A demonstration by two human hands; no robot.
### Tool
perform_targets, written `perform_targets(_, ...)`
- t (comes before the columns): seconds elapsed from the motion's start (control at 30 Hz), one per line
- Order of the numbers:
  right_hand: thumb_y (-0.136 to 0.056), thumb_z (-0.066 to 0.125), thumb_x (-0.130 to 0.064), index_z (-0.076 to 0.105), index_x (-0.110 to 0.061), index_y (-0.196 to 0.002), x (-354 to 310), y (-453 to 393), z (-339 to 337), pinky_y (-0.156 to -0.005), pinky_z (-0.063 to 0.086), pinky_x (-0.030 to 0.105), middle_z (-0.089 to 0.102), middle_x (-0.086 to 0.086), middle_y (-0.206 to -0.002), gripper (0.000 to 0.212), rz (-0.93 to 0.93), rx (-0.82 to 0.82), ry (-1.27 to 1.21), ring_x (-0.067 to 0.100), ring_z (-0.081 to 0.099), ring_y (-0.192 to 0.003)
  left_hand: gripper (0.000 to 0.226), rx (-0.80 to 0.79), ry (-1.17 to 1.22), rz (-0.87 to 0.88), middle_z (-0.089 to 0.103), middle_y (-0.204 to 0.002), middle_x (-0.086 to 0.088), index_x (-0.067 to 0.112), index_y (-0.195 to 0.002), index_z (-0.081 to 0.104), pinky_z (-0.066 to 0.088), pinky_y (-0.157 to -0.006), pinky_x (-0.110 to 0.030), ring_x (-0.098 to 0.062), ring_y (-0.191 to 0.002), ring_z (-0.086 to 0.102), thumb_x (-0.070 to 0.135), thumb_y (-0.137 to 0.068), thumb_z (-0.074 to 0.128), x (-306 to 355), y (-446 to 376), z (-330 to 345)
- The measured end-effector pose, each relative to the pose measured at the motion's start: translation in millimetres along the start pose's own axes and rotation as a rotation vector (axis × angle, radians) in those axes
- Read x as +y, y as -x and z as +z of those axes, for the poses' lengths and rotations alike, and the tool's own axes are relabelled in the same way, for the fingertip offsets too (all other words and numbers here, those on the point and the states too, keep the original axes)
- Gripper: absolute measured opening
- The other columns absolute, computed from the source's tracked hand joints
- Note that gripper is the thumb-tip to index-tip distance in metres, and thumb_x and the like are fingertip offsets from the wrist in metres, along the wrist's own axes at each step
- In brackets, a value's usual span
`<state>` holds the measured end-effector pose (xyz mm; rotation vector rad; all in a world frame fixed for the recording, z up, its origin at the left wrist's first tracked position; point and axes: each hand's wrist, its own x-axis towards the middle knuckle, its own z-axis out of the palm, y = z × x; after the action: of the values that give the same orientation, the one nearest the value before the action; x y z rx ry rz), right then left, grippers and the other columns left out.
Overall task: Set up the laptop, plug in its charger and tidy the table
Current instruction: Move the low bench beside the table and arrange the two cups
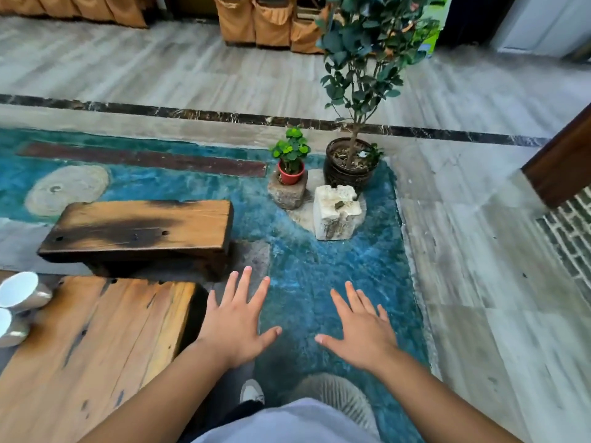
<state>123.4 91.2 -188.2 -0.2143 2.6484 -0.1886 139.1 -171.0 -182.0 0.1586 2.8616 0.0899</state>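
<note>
Hands reach forward side by side, palms down, holding nothing: the left hand [235, 324] has its fingers straight and fanned, thumb stuck out toward the middle, and hovers past the corner of the low orange-brown wooden slab table [92, 346]; the right hand [359, 327] mirrors it, fingers spread and thumb pointing inward, above the shaggy blue-green rug [335, 273]. Both forearms are bare and come in from the bottom edge. The table fills the lower left, its top showing streaky grain, dark knots and cracks, with a rough dark edge at its far end. No laptop or charger shows in this view. Two white ceramic cups [22, 294] lie on their sides at the table's left edge, one behind the other and partly cut off by the frame. One scorched dark-and-amber wooden bench [137, 230] stands just beyond the table. Farther on the rug sit two potted plants: a small leafy one in a red pot [291, 172] resting on a rough stone, and a taller tree in a dark glazed pot [350, 167] just beside it. One pale carved stone block [335, 212] stands in front of them.
</note>
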Motion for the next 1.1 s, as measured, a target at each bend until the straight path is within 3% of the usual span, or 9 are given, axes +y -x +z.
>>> perform_targets(0.43, -0.071, 0.036, -0.087, -0.003, -0.039, -0.154, -44.8, -49.5, -22.4, -0.119, 0.006, 0.053, -0.02, -0.005, -0.163, 0.104, 0.16, 0.015, -0.106, 0.022, -0.006, -0.152, 0.098, 0.011, -0.045, 0.175, -0.015, -0.166, -0.005, 0.041, -0.154, -0.009, 0.014, -0.115, -0.064, -0.03, -0.153, -0.011, 0.085, -0.069, 0.014, -61.5, -79.4, -25.4)
perform_targets(0.63, -0.066, 0.034, -0.089, -0.001, -0.039, -0.154, -49.4, -91.2, -40.5, -0.118, 0.009, 0.053, -0.018, -0.005, -0.164, 0.107, 0.131, 0.033, -0.099, 0.022, -0.003, -0.152, 0.097, 0.023, -0.008, 0.135, -0.018, -0.166, -0.005, 0.041, -0.154, -0.01, 0.013, -0.115, -0.064, -0.03, -0.152, -0.012, 0.085, -0.071, 0.015, -78.5, -109.8, -38.5)
perform_targets(0.83, -0.069, 0.036, -0.086, -0.002, -0.039, -0.154, -56.8, -167.5, -66.1, -0.119, 0.008, 0.054, -0.019, -0.003, -0.164, 0.104, -0.057, -0.027, -0.011, 0.022, -0.004, -0.152, 0.096, 0.027, 0.04, -0.056, -0.017, -0.166, -0.005, 0.04, -0.154, -0.007, 0.014, -0.115, -0.065, -0.029, -0.153, -0.011, 0.083, -0.074, 0.023, -100.4, -141.2, -37.1)
perform_targets(1.1, -0.074, 0.043, -0.081, -0.002, -0.038, -0.154, -130.4, -277.2, -113.9, -0.119, 0.006, 0.051, -0.02, -0.003, -0.164, 0.101, -0.583, -0.159, 0.245, 0.021, -0.006, -0.152, 0.096, 0.054, 0.21, -0.618, -0.015, -0.166, -0.006, 0.042, -0.154, -0.007, 0.017, -0.116, -0.061, -0.03, -0.153, -0.008, 0.083, -0.074, 0.026, -119.4, -117.5, -31.3)
